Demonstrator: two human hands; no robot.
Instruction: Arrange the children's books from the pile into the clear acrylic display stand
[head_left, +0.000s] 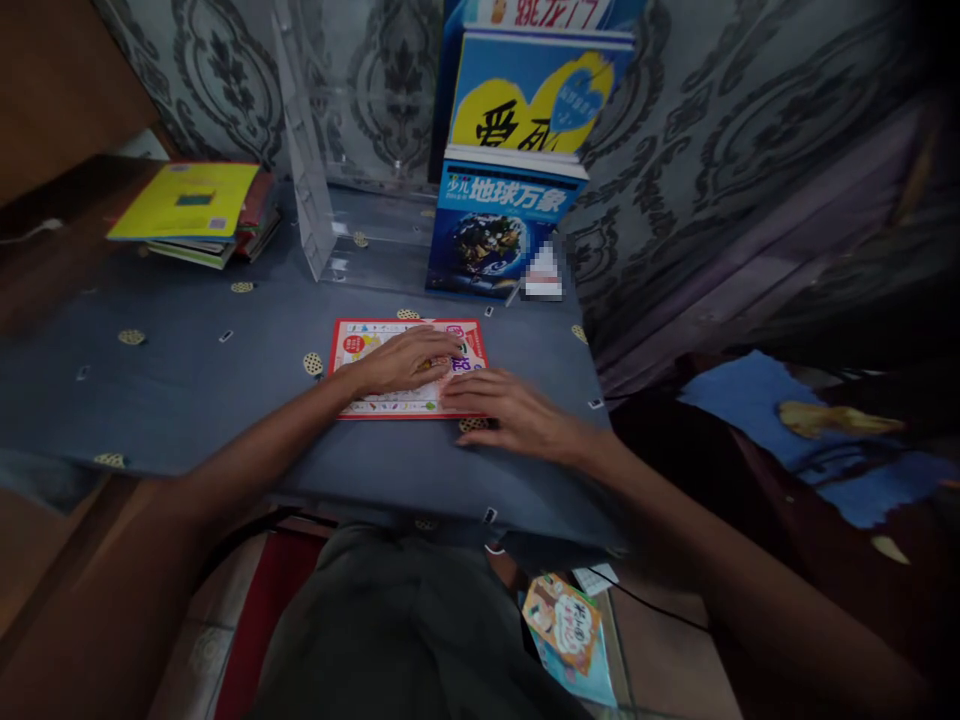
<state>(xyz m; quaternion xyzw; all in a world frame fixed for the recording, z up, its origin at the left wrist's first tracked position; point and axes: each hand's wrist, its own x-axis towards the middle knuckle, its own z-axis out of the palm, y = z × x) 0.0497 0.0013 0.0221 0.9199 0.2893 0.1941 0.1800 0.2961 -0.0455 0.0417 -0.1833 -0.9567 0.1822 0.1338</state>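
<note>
A red-bordered picture book [364, 407] lies flat and sideways on the dark tablecloth, its cover facing up. My left hand [409, 358] rests flat over the middle of the cover, fingers stretched toward the right. On the book's lower right corner lie the fingertips of my right hand [514, 412], its fingers extended and the thumb apart, off the edge over the cloth. Parts of the cover are hidden under both hands. Neither hand grips the book.
Behind it stands a clear acrylic rack [311, 190], with a blue earth book [480, 240] and a yellow-heart book [536, 95] upright at its right. A book stack [187, 205] sits at the left. More books [570, 630] lie low, below the table's front edge [450, 520].
</note>
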